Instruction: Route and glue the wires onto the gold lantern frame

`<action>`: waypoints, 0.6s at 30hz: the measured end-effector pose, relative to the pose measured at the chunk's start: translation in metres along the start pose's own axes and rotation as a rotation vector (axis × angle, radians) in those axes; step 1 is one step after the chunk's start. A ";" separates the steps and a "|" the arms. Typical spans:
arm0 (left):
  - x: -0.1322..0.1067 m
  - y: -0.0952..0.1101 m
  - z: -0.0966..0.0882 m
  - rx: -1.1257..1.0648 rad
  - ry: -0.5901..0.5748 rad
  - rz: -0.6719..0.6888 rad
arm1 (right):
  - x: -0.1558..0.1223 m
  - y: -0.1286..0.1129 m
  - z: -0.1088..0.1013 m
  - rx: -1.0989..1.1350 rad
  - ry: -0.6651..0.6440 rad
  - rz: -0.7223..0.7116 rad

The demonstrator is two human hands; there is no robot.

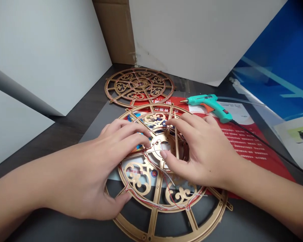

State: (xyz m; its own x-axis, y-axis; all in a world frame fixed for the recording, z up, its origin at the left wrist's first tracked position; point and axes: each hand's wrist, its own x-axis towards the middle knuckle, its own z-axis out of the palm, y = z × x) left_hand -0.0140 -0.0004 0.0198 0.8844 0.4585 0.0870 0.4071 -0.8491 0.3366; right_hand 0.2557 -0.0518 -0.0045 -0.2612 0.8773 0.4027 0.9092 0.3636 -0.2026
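A round gold openwork frame [171, 232] with scroll patterns lies flat on the dark table in front of me. Thin red and white wire [166, 205] runs along its inner rings. My left hand [96, 174] rests on the frame's left side, fingers stretched toward the centre ring and pressing the wire down. My right hand [204, 151] lies on the right side, fingers curved over the hub, with a thin gold stick [176, 141] between fingers and thumb.
A second gold frame [138, 85] with wire lies farther back. A teal glue gun [209, 104] with a black cord rests on a red printed sheet [244, 141]. White boards and cardboard stand behind; a blue sheet is at right.
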 end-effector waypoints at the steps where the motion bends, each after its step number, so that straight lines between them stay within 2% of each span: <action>1: 0.000 0.000 0.000 0.004 -0.006 0.002 | 0.001 0.001 0.000 -0.026 -0.022 0.011; 6: 0.001 -0.001 -0.001 0.012 -0.025 -0.008 | 0.012 0.013 -0.012 -0.147 -0.107 0.144; 11: 0.004 0.000 -0.001 0.010 -0.040 -0.003 | 0.026 0.031 -0.040 -0.125 -0.186 0.335; 14: 0.006 -0.001 -0.001 0.006 -0.048 -0.008 | 0.028 0.042 -0.053 -0.139 -0.177 0.437; 15: 0.006 -0.001 -0.001 0.003 -0.044 -0.008 | 0.028 0.046 -0.055 -0.191 -0.215 0.448; 18: 0.005 -0.002 0.000 -0.001 -0.038 -0.008 | 0.024 0.060 -0.058 -0.342 -0.480 0.431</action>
State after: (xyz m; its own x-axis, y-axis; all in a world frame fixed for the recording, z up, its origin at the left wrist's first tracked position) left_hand -0.0104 0.0033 0.0194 0.8890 0.4553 0.0483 0.4144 -0.8450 0.3380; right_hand 0.3225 -0.0270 0.0453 0.1013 0.9897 -0.1013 0.9932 -0.0947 0.0674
